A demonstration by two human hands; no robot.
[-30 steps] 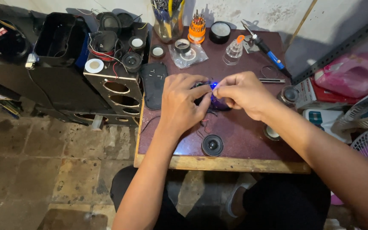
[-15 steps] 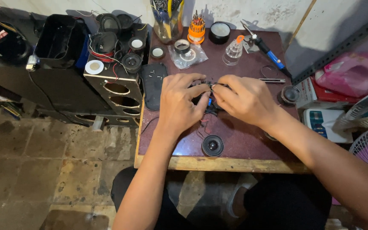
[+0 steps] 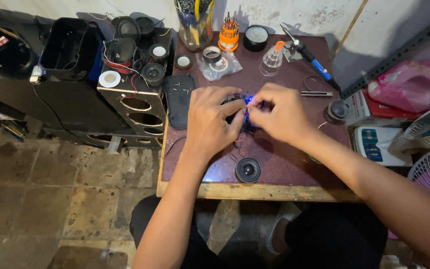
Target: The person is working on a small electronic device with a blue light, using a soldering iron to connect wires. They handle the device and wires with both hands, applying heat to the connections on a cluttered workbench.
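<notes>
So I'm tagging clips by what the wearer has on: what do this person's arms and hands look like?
Both arms are bare from the frame edge to the wrist, with no sleeves in view. The left hand and right hand wear no gloves. No watch, bracelet or ring shows on the visible parts. The fingers are uncovered, and no tape, bandage or marking can be made out.

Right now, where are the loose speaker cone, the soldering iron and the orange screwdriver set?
Speaker cone (image 3: 248, 170), head view, on its dark centre dome.
Soldering iron (image 3: 319, 67), head view, on the blue handle.
Screwdriver set (image 3: 229, 35), head view, on the orange holder's body.
</notes>
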